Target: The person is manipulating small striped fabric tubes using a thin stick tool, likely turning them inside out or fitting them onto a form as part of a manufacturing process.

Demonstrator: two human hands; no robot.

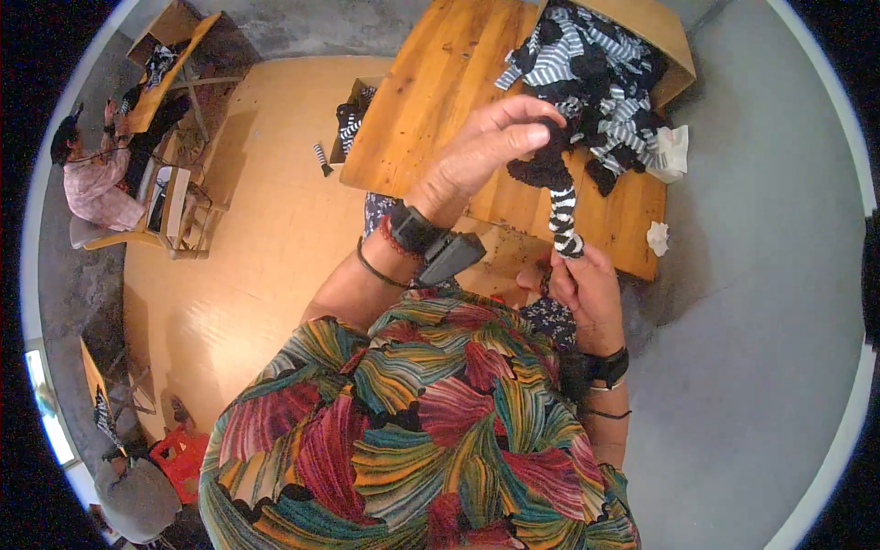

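Stretched between my hands is a knitted piece (562, 215), black at its upper end and striped black and white below; whether it is a glove or a sock I cannot tell. My left hand (500, 142) holds the black end from above, thumb and fingers curved round it. The striped end is pinched in the fingers of my right hand (587, 284), lower and nearer to me. Just beyond, a pile of similar striped and black knitted pieces (555, 64) spills from a cardboard box (676, 55) onto the wooden table (431, 82).
White crumpled paper (658, 238) lies by the table's right edge, near a white packet (672, 151). Left of the table, a box (341, 147) holds more knitted pieces, one striped piece (323, 159) beside it on the floor. A person (101, 188) sits at another table far left.
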